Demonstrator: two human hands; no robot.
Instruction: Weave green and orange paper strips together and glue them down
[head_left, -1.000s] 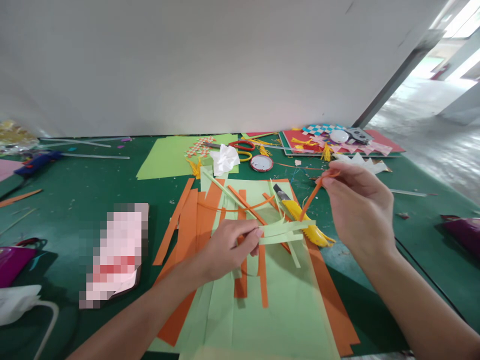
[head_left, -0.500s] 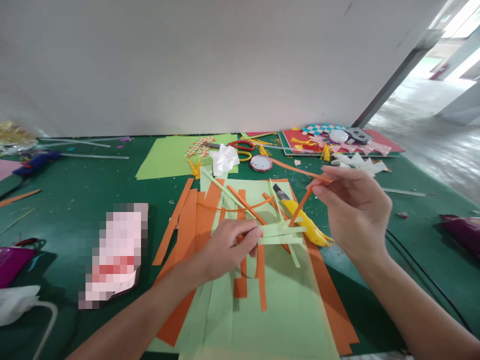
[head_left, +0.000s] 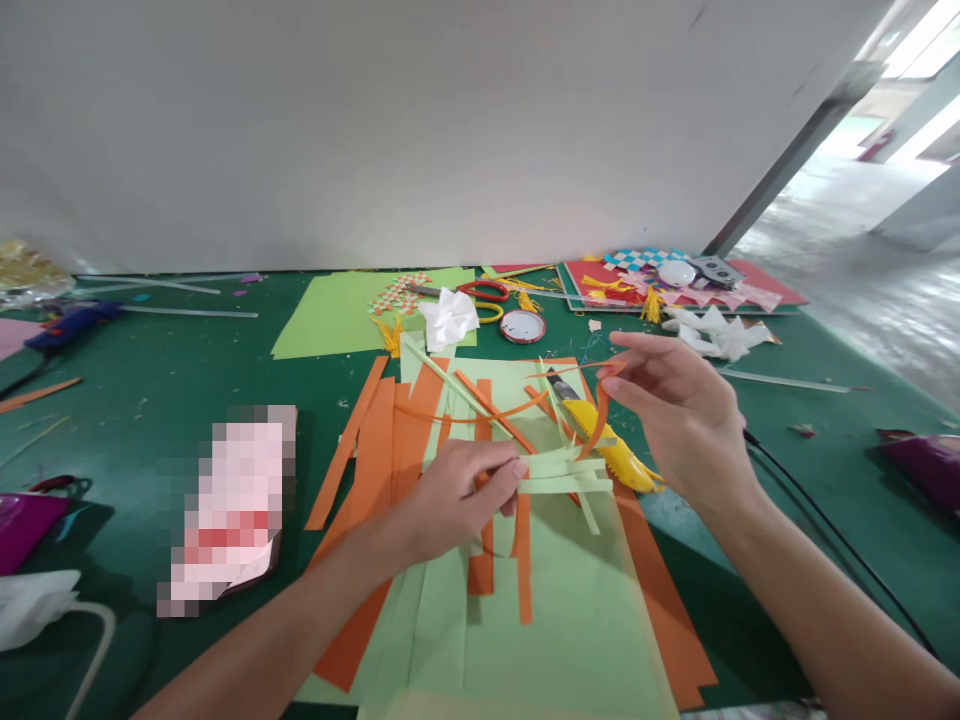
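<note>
My left hand point(head_left: 480, 495) pinches a small bundle of pale green paper strips point(head_left: 566, 485), their free ends pointing right. Between thumb and fingers of my right hand point(head_left: 679, 410) is a thin orange paper strip point(head_left: 598, 432); it curves down to the green strips, and its other end sticks out leftward. Beneath both hands lie a light green paper sheet point(head_left: 555, 640), loose orange strips point(head_left: 525, 580) and wider orange paper point(head_left: 375, 450). A yellow-handled utility knife point(head_left: 619, 450) rests beside the bundle, blade toward the upper left.
Behind are scissors point(head_left: 491, 292), a crumpled tissue point(head_left: 450, 318), a round tin point(head_left: 523, 326) and bright green paper point(head_left: 322, 310). A pixelated phone point(head_left: 232, 510) lies left, near a blue glue gun point(head_left: 75, 325). A black cable point(head_left: 825, 515) runs at right; a grey wall point(head_left: 390, 130) stands behind.
My right hand has moved left and slightly down with the orange strip, which now bends in a curve. My left hand has stayed nearly still with the green strips.
</note>
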